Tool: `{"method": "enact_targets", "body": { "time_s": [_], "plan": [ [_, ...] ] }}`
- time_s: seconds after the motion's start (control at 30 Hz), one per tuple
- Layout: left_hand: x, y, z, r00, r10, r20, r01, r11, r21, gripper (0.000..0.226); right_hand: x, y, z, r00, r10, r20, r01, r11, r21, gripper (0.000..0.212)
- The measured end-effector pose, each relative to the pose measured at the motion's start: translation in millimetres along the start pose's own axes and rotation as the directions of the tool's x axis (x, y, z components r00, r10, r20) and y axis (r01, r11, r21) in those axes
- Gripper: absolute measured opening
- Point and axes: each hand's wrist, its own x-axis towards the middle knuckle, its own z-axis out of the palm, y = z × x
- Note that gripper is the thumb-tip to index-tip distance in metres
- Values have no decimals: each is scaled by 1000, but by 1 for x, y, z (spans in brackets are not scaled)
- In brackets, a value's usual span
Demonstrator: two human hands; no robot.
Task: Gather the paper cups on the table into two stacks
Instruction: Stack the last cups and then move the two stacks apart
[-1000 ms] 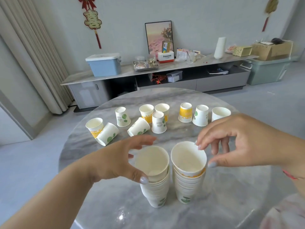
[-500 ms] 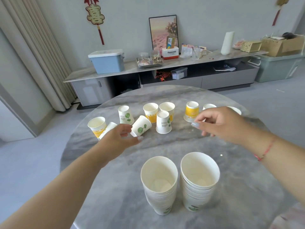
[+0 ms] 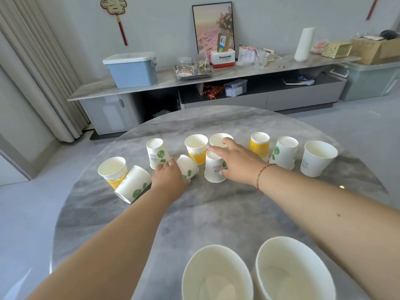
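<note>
Both hands are reaching up from the two stacks (image 3: 255, 271) at the frame's bottom into the loose cups at centre: the left hand (image 3: 170, 177) is closing around a tipped cup (image 3: 187, 167), the right hand (image 3: 236, 163) is gripping an upturned cup (image 3: 214, 169) on the tabletop (image 3: 216, 213). More stacking looks imminent.

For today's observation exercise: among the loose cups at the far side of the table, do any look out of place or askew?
Yes. Two green-leaf cups lie tipped on their sides: one leaning against the upright yellow-print cup at the left, another under the left hand. Nothing looks spilled.
</note>
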Motion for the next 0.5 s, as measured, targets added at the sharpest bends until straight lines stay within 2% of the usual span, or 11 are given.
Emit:
{"method": "enact_targets", "body": {
  "time_s": [0.1,0.17,0.27,0.37,0.43,0.47,0.5],
  "plan": [
    [5,6,9,1000,-20,7,20,995,97,66,11,-4,11,999,-4,40,5,1000,-28,72],
    [3,10,12,1000,-15,2,14,995,97,58,15,-6,15,999,12,32,-11,1000,-21,69],
    [1,11,14,999,-20,27,19,1000,19,56,17,-7,15,1000,9,-8,-9,1000,3,59],
    [-2,4,15,994,-71,82,83,984,-157,55,10,-3,11,999,41,13,-41,998,41,58],
    [-8,0,10,987,-94,129,136,915,-379,51,1,3,3,985,168,-34,-160,972,171,60],
    [-13,-1,5,986,-90,143,150,854,-498,47,-4,6,-4,956,281,-79,-242,914,327,61],
    [-19,0,-1,983,-86,159,165,782,-601,44,-10,8,-13,910,405,-82,-298,782,548,60]
  ]
}}
